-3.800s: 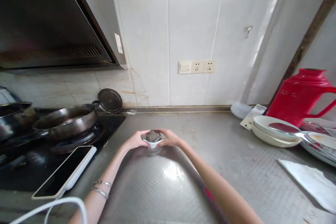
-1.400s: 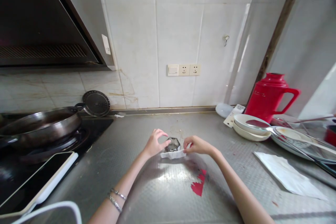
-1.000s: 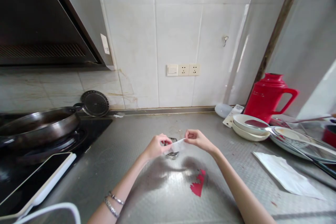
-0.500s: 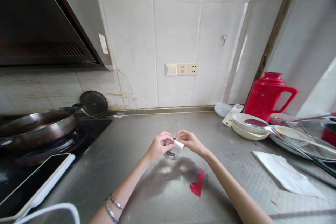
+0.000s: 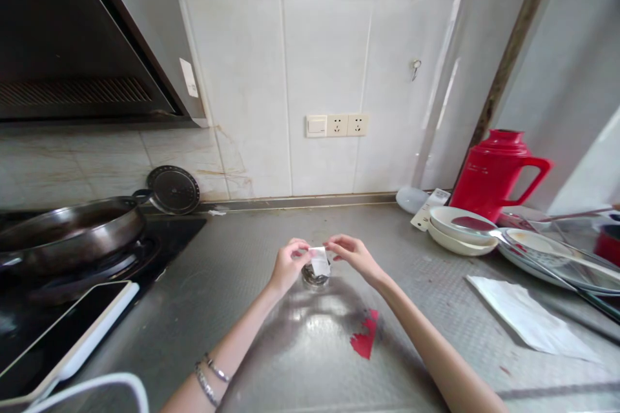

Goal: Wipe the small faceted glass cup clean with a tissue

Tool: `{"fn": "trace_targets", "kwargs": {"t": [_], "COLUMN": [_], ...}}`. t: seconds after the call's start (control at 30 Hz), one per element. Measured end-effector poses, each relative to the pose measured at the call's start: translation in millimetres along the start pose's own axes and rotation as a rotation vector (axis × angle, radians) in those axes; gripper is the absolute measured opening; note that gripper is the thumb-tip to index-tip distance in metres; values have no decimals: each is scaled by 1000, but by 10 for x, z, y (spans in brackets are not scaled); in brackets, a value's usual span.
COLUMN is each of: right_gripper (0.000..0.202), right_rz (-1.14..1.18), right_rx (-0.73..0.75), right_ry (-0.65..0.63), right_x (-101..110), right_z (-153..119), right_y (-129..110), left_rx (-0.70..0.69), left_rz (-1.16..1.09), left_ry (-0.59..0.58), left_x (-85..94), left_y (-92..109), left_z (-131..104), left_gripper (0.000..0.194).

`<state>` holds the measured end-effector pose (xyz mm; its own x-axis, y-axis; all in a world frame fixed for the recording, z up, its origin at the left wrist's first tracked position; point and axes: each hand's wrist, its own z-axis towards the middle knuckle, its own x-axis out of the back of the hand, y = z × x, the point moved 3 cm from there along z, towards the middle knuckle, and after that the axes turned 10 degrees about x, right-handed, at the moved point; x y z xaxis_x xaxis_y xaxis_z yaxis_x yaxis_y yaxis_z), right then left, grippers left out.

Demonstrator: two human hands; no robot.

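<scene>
One steel pan is seen at the far left, set over the black hob, and a phone is laid by the hob's near right edge with a white cable curved below it. Between phone and left hand, a broad stretch of metal tabletop is spanned. The left edge of a white paper piece is pinched in the left hand's narrow grip. By that paper, a small round dish on the tabletop is partly hidden; whether the two are touching cannot be told. The paper's upper right corner is met by the right hand, its grip drawn narrow, though whether the corner is actually held cannot be told. Nearer the viewer, a torn red scrap is found below that hand, well apart from the dish. Past another wide strip of tabletop, stacked bowls are placed before a red thermos, and a folded white tissue is spread nearer the front edge.
</scene>
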<state>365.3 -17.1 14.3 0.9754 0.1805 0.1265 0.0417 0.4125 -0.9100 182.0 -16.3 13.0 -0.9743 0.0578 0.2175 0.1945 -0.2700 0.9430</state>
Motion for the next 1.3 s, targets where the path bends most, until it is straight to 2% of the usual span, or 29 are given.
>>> {"fn": "trace_targets", "kwargs": {"t": [0.17, 0.27, 0.37, 0.43, 0.53, 0.63, 0.77, 0.83, 0.97, 1.1, 1.2, 1.3], "right_gripper": [37, 34, 35, 34, 28, 22, 23, 25, 27, 30, 31, 31], "right_rz": [-11, -52, -67, -125, -317, -533, -697, -783, -1005, -1117, -1154, -1167], "right_rx": [101, 124, 149, 169, 260, 410, 635, 703, 696, 671, 681, 710], "right_ry": [-104, -14, 127, 209, 240, 177, -10, -120, -315, -491, -540, -505], "right_x": [-181, -193, -61, 57, 153, 111, -35, -85, -115, -106, -75, -43], "right_z": [-37, -28, -3, 4, -9, -30, -41, -43, -45, -52, -45, -42], "right_y": [32, 117, 141, 119, 71, 69, 99, 97, 67, 21, -22, -49], "left_rx": [114, 137, 92, 98, 221, 271, 278, 269, 276, 252, 213, 168], "left_rz": [-129, -150, -89, -18, 44, 49, 32, 48, 79, 124, 128, 137], "left_ry": [118, 93, 26, -20, -88, -157, -146, -146, -184, -200, -212, -181], "left_x": [-5, -8, 5, -3, -69, -177, -256, -264, -252, -233, -238, -239], "left_y": [-86, -83, -93, -158, -350, -521, -640, -661, -677, -685, -710, -735], "left_z": [-6, -17, 11, 37, 55, 42, 39, 54, 96, 107, 97, 93], "left_gripper": [24, 26, 31, 48, 77, 101, 112, 114, 111, 98, 96, 101]}}
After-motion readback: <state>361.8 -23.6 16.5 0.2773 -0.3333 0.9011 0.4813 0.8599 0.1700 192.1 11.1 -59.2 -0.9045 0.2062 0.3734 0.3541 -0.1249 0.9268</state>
